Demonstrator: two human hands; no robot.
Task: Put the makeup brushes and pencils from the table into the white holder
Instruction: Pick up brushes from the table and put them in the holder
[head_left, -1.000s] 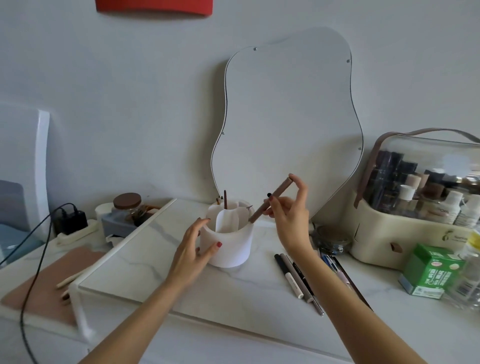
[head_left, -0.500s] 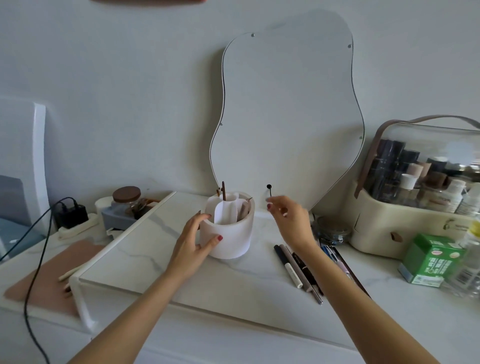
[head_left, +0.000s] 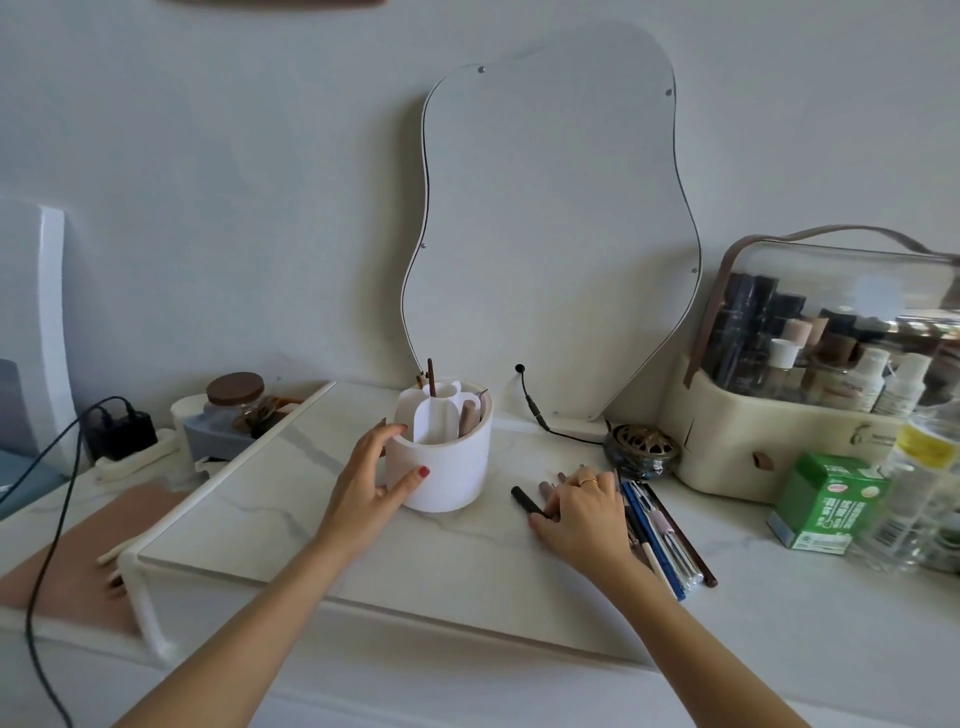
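Note:
The white holder (head_left: 447, 467) stands upright on the marble board (head_left: 291, 499), with a brown pencil (head_left: 466, 420) and a thin dark brush (head_left: 430, 376) sticking out of it. My left hand (head_left: 371, 483) grips the holder's left side. My right hand (head_left: 587, 514) is down on the board to the holder's right, thumb and fingertips closed on the end of a black pencil (head_left: 524, 500) that lies flat. Several more pencils and brushes (head_left: 660, 530) lie in a row just right of that hand, partly hidden under it.
A wavy mirror (head_left: 550, 234) leans on the wall behind the holder, a black cable (head_left: 535, 410) at its foot. A brass dish (head_left: 644, 449), cosmetics case (head_left: 810, 415), green box (head_left: 826, 501) and clear bottle (head_left: 919, 493) crowd the right. A lidded jar (head_left: 235, 400) and charger (head_left: 122, 431) sit left.
My right hand let the brown pencil drop into the holder, then came down to the pencils on the table. My left hand has stayed on the holder.

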